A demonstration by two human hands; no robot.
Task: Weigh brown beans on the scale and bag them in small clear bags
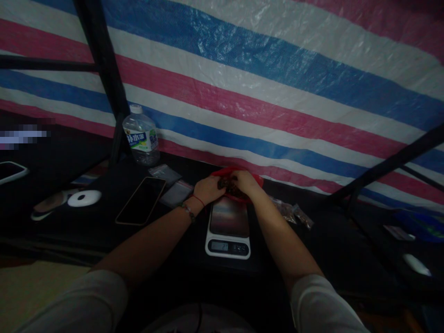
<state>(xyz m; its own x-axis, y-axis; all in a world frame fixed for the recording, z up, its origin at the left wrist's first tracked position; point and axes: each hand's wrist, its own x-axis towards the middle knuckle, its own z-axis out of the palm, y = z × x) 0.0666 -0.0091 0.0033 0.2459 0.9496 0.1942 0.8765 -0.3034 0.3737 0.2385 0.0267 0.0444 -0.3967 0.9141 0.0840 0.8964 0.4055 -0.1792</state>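
Observation:
Both hands meet over a red plastic bag or dish (257,179) that holds small dark brown pieces (231,186). My left hand (208,188) reaches in from the left side, fingers curled at the brown pieces, tips hidden. From the right, my right hand (244,181) bends down into the same pieces with its fingers drawn together; what they pinch is too dark to make out. Just in front of the red plastic lies a white digital kitchen scale (228,226), its display lit and its dark plate bare in the part that shows.
Left of the scale are a phone (141,200), clear zip bags (176,193) and a clear water bottle (141,136). Filled small bags (288,211) lie to the right. A white round object (84,198) sits far left. Striped sheeting (243,97) hangs behind, with black frame bars.

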